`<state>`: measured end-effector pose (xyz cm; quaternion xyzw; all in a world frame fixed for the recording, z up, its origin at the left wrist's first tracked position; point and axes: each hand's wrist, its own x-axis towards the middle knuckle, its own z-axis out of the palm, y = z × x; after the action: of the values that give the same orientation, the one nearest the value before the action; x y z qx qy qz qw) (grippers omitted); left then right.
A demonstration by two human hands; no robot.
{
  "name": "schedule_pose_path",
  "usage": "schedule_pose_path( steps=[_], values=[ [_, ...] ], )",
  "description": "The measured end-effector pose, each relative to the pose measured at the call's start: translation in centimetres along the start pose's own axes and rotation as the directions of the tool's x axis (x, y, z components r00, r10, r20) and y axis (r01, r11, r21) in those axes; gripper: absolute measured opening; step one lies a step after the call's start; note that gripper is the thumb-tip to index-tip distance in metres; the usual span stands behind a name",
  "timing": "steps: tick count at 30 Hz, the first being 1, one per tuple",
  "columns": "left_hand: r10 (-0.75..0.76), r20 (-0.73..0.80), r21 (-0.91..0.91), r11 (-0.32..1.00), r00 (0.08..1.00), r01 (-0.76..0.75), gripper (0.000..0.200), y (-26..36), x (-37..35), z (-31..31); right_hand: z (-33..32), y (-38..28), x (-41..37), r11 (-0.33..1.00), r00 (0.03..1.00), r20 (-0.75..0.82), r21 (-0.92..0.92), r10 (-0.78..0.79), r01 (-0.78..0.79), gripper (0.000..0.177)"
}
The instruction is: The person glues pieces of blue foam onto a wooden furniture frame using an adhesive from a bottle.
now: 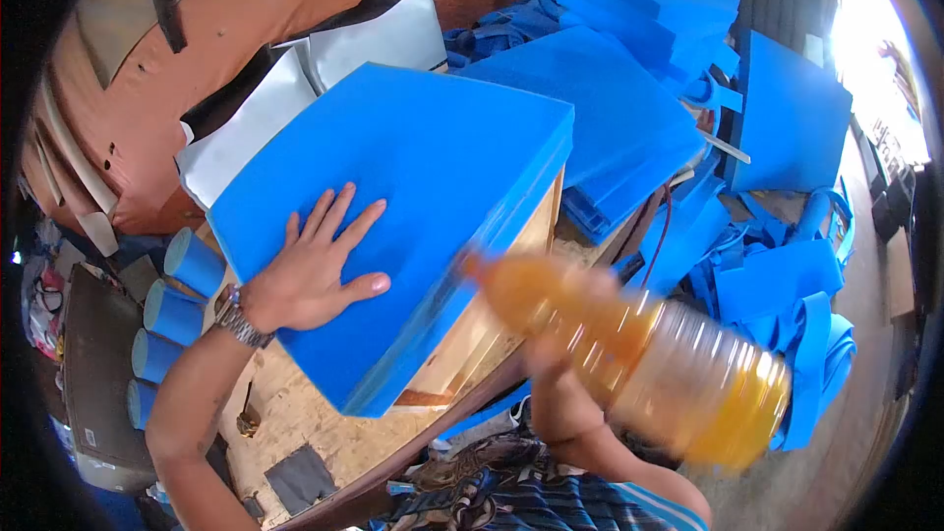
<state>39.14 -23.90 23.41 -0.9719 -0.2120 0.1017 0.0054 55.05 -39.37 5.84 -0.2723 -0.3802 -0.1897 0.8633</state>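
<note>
A thick blue foam slab (442, 157) covers the top of a wooden box frame (477, 339). My left hand (313, 270), with a metal watch on the wrist, lies flat on the foam with its fingers spread. My right hand (562, 398) is wrapped round a clear plastic bottle (678, 374) of amber liquid. The bottle is tilted, its narrow tip at the foam's near right side edge; motion blur hides whether they touch. A glossy wet-looking strip runs along that side edge. Part of the right hand is hidden behind the bottle.
Foam sheets (610, 108) are stacked behind the box, with blue scraps (777, 275) at right. White panels (379, 39) stand at the back. Blue cylinders (162, 310) line the left. A dark patch (300, 477) lies on the wooden worktop (364, 452).
</note>
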Motion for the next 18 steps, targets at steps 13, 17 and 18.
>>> schedule_pose_path(
  steps=[13,17,18],
  values=[
    [0.018,-0.032,-0.02,1.0,0.999,-0.018,0.091,-0.3,0.0,0.3,-1.4,4.2,4.0,0.997,0.999,-0.029,-0.072,0.018,-0.02,0.062],
    [0.004,-0.008,-0.034,0.999,1.0,-0.005,0.094,-0.6,0.1,0.5,-2.1,6.1,5.3,0.979,0.987,0.102,-0.154,-0.12,0.135,0.061],
    [-0.004,-0.001,-0.032,0.999,1.0,0.004,0.094,-0.6,0.1,0.4,-3.1,7.9,6.8,0.96,0.992,0.095,-0.259,-0.079,0.101,0.061]
  ],
)
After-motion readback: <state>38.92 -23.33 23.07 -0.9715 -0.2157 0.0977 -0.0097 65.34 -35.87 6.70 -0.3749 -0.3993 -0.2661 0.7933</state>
